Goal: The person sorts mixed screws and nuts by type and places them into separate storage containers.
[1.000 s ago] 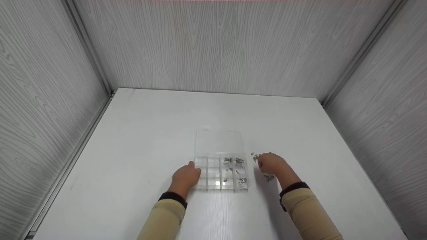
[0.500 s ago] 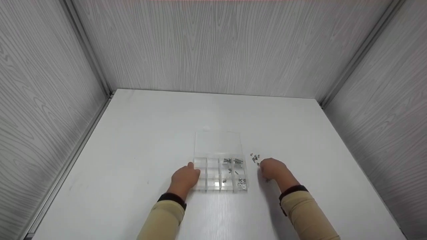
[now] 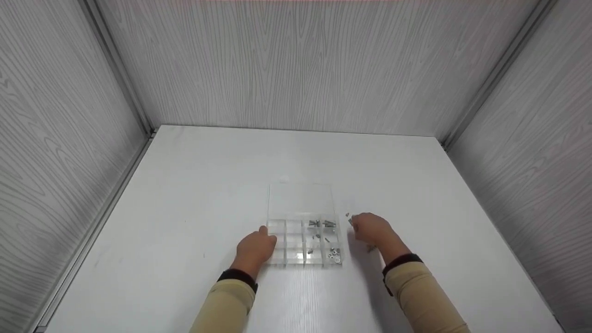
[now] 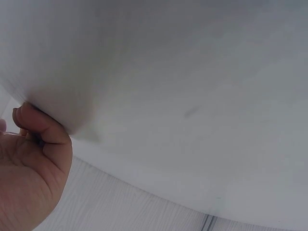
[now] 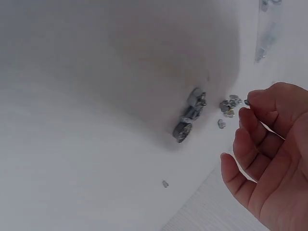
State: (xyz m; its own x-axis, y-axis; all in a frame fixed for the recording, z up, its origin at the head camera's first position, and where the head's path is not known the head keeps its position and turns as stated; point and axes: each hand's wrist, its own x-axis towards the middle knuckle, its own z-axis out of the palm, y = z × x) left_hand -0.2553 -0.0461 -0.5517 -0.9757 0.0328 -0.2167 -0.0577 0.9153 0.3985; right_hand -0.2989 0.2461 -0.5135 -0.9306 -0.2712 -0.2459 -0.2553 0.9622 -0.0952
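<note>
A clear plastic compartment box (image 3: 295, 264) lies on the table with its transparent lid (image 3: 300, 199) folded back. My left hand (image 3: 255, 247) grips its left edge, thumb on top; in the left wrist view the fingers (image 4: 43, 127) curl at that edge. Right of the box, my right hand (image 3: 373, 230) pinches a small metal piece (image 5: 247, 102) between thumb and forefinger, too small to identify. Just beyond these fingertips lies a loose cluster of small metal hardware (image 5: 230, 106). A darker heap of metal pieces (image 5: 190, 115) sits below the hand, mostly hidden in the head view.
Screws (image 3: 329, 224) fill parts of the two far right compartments, and nuts (image 3: 334, 254) lie in the near right one. A single metal bit (image 5: 165, 184) lies apart on the table. White wood-grain panels (image 3: 277, 64) stand behind and at both sides.
My right hand drew slightly nearer and right, uncovering the loose cluster, then came back left and forward over part of it. The left hand keeps its hold on the box.
</note>
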